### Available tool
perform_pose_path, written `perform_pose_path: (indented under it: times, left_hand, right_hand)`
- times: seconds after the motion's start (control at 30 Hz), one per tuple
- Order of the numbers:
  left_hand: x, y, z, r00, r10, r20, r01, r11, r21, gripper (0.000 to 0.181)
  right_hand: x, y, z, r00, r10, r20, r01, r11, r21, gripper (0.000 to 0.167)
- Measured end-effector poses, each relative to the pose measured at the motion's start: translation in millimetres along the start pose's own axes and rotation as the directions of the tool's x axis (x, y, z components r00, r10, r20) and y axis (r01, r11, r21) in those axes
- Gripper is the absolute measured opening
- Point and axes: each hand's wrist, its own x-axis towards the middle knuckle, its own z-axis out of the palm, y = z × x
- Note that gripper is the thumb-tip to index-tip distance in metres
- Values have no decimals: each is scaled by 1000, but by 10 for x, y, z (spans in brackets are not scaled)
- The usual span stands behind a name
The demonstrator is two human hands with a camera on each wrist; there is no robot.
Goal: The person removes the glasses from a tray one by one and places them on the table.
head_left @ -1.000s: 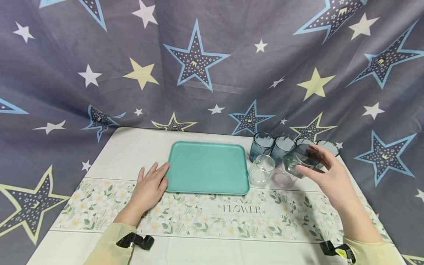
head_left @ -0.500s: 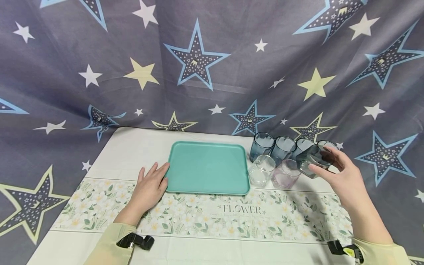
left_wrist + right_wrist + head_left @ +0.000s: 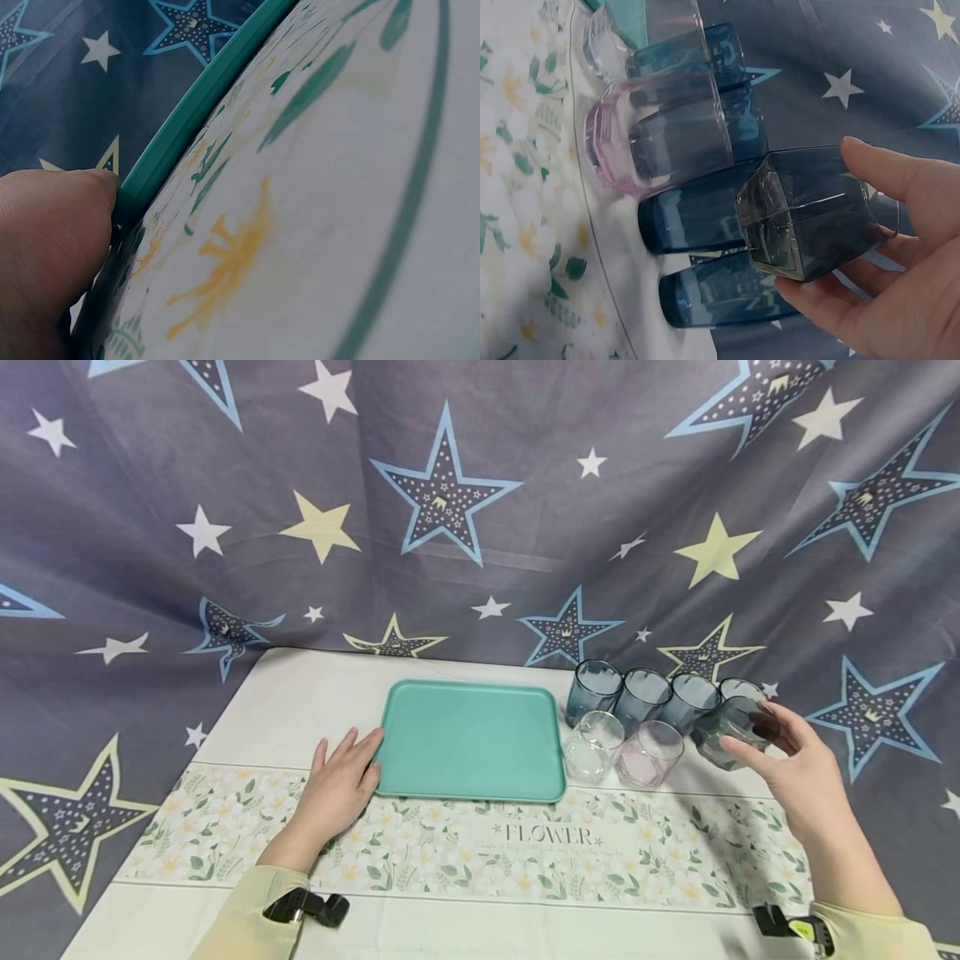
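Observation:
My right hand grips a smoky grey glass near its rim, tilted, just right of a pink glass. In the right wrist view the grey glass sits between thumb and fingers, its faceted base facing left. A clear glass stands left of the pink one. Behind them is a row of several blue glasses; the grey glass partly covers the rightmost. At the left, my left hand rests with extended fingers against the short edge of a teal tray. In the left wrist view, the thumb touches the tray rim.
A white tablecloth with a floral printed band covers the table. A dark star-patterned curtain hangs right behind the table and the blue glasses. The tray's right edge lies close to the clear glass.
My right hand has carried the grey glass to the right, from over the pink glass to beside it, and a little lower. The left hand and tray have stayed put.

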Motion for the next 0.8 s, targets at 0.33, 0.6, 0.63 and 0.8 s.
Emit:
perform_pose_path:
  times: [0.33, 0.6, 0.63, 0.8]
  left_hand:
    - [1, 4, -4, 1000, -3, 4, 3, 1000, -1, 58]
    - [-1, -1, -6, 1000, -1, 1, 1, 1000, -2, 58]
    - [-1, 1, -8, 1000, -2, 1, 2, 1000, -3, 58]
    - [2, 7, -14, 1000, -2, 4, 2, 1000, -2, 58]
  right_hand:
    - [57, 145, -40, 999, 32, -29, -32, 999, -4, 95]
    - [93, 273, 1, 998, 53, -32, -54, 998, -16, 98]
    - [98, 289, 9, 998, 61, -30, -61, 998, -18, 98]
    - [115, 372, 43, 996, 87, -25, -87, 996, -16, 97]
